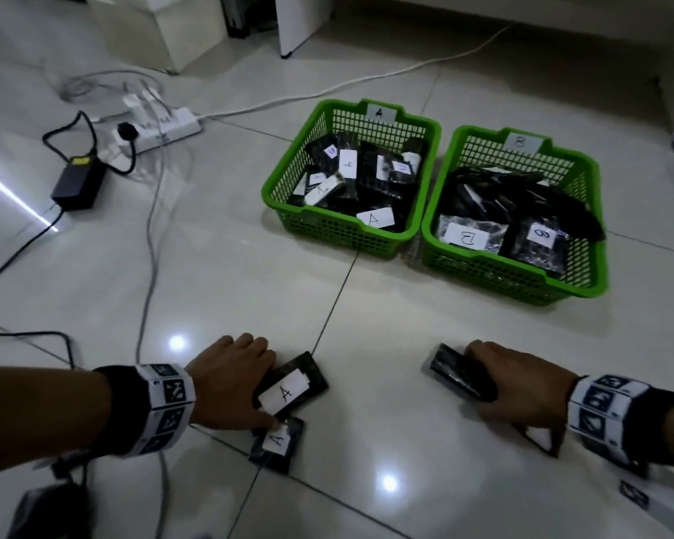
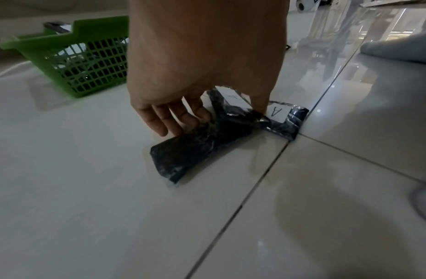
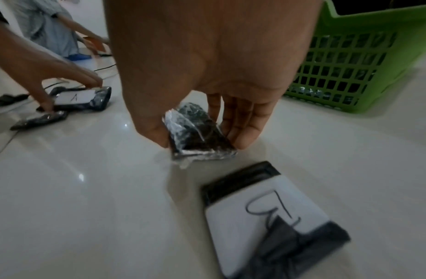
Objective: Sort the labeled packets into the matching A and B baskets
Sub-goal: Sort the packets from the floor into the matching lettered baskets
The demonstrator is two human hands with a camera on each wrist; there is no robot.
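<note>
My left hand grips a black packet labelled A, thumb on one edge and fingers on the other; in the left wrist view the left hand tilts this packet up off the floor. A second A packet lies flat just behind it. My right hand pinches a dark packet between thumb and fingers, its label hidden. A packet marked B lies on the floor below the right wrist. Green basket A and green basket B stand ahead, both holding several packets.
A white power strip, a black adapter and cables lie on the tiled floor to the left. White furniture stands at the back. Another person shows in the right wrist view.
</note>
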